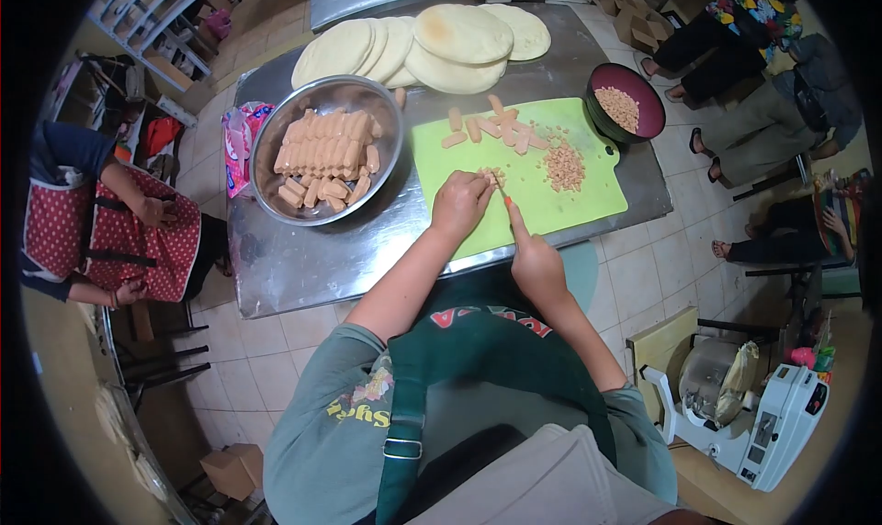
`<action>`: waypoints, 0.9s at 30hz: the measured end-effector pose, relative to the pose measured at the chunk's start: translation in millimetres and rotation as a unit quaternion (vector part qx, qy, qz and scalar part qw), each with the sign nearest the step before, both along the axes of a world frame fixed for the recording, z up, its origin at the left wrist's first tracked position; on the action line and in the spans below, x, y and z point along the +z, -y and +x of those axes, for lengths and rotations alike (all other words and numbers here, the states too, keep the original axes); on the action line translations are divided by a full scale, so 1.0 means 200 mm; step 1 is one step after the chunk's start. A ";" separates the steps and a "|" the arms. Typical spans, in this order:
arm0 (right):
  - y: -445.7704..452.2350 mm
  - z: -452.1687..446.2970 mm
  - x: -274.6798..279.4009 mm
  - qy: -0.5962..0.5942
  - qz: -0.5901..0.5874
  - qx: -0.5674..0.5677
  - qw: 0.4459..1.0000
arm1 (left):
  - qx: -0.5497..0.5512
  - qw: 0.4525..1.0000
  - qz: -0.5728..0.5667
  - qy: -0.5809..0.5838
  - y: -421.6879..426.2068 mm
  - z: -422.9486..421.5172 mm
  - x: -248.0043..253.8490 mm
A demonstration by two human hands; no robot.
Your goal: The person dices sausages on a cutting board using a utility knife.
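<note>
Over the green cutting board (441, 158), my right hand (537, 266) grips a knife (507, 200) with an orange handle. Its index finger stretches along the handle. My left hand (461, 202) has its fingers curled down on a small sausage (491, 173) beside the blade, partly hidden by the fingers. Diced sausage (563, 167) lies in a pile to the right on the board. Several short sausage pieces (501, 126) are scattered at the board's far side.
A steel bowl (393, 148) of sausages stands left of the board, a dark bowl (599, 121) of diced sausage at the right. Flatbreads (459, 33) lie at the back. A person in a red dotted apron (156, 240) is at left; others stand at right. A slicer (781, 429) is lower right.
</note>
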State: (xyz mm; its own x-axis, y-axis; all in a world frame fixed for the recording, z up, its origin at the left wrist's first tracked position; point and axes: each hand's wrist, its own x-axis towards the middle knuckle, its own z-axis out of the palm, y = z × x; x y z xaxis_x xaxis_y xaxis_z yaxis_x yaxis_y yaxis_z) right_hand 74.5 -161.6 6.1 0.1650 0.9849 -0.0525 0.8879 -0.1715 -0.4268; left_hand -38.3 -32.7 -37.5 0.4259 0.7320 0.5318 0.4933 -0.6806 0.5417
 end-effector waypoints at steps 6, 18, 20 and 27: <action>0.19 0.03 0.00 -0.030 0.002 -0.006 1.000 | -0.007 1.000 0.008 -0.001 0.00 -0.01 -0.02; -0.10 0.01 0.02 -0.042 0.020 0.011 0.999 | -0.014 0.999 0.040 0.000 0.02 -0.02 -0.02; -0.09 0.00 0.01 -0.007 -0.005 0.005 1.000 | -0.011 0.999 0.033 -0.001 0.02 -0.02 -0.01; 0.19 0.01 0.01 -0.018 -0.013 0.005 1.000 | -0.009 1.000 0.005 0.003 0.02 -0.03 -0.03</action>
